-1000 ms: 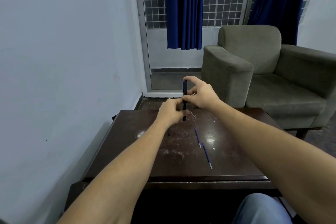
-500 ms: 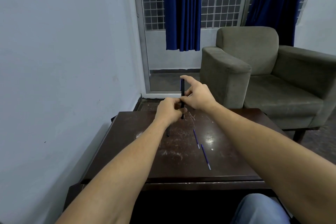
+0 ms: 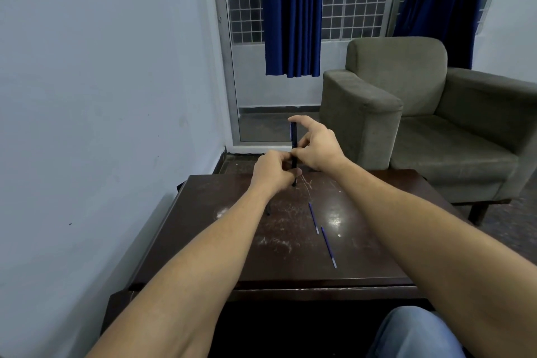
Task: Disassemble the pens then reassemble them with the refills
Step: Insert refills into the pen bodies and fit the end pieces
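Note:
A dark blue pen (image 3: pixel 293 136) stands upright above the far part of the dark wooden table (image 3: pixel 363 256). My left hand (image 3: pixel 273 170) grips its lower half, and my right hand (image 3: pixel 315 147) pinches its upper half with the index finger curled over the top. Two thin blue refills lie on the table: one (image 3: pixel 313 217) nearer the hands, the other (image 3: pixel 329 246) closer to me. A small dark piece (image 3: pixel 268 210) pokes out beside my left forearm; I cannot tell what it is.
A pale wall runs along the left, close to the table's left edge. A grey-green armchair (image 3: pixel 430 113) stands behind the table on the right. Blue curtains and a grilled window are at the back. My knee in jeans (image 3: pixel 412 334) shows below the table's front edge.
Both hands hold the pen in nearly the same pose throughout. They sit a little lower in the frame now than a second ago, and the view has drifted slightly.

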